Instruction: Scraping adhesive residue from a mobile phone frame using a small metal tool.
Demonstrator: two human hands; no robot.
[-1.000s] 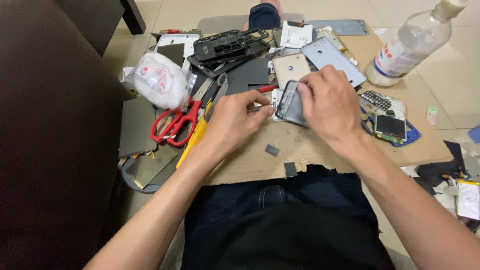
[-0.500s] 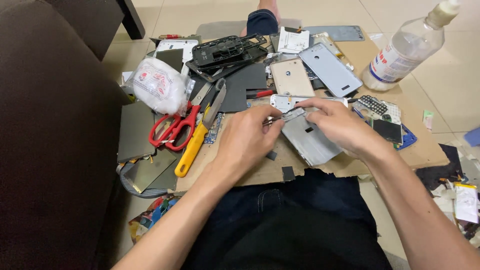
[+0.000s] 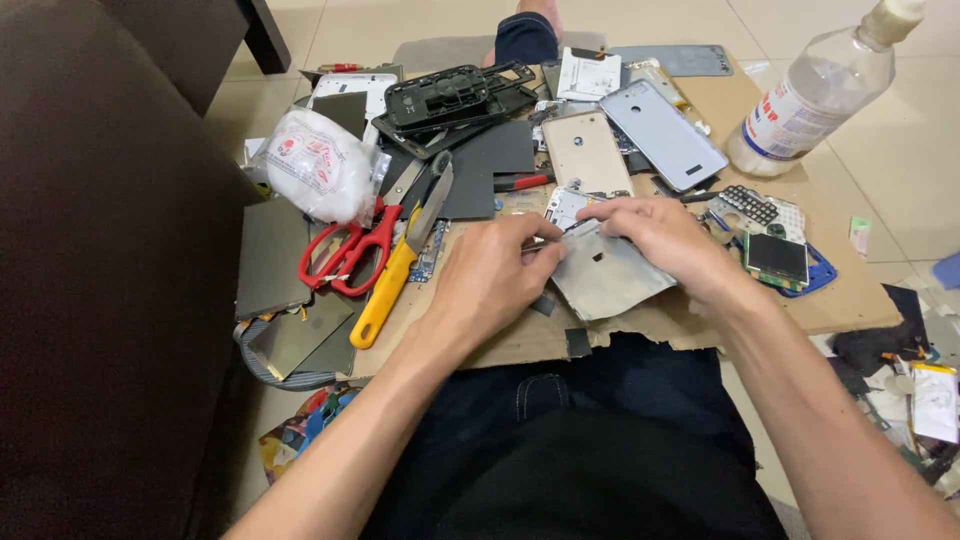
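Head view: I see both hands meeting over a cardboard sheet (image 3: 820,300) laid across the lap. Left hand (image 3: 495,275) has thumb and forefinger pinched shut on the left edge of a grey metal plate (image 3: 610,280). Right hand (image 3: 660,235) lies curled over the plate's far edge, fingertips pressed to it. Plate sits mid-board, near side tilted toward the lap. Left of the hands: red scissors (image 3: 350,255), yellow-handled knife (image 3: 395,280), white bag (image 3: 315,165). Far side: gold phone back (image 3: 585,150), grey phone back (image 3: 665,135), black frame (image 3: 450,95). Far right: clear bottle (image 3: 810,100). Right: small screen (image 3: 778,255).
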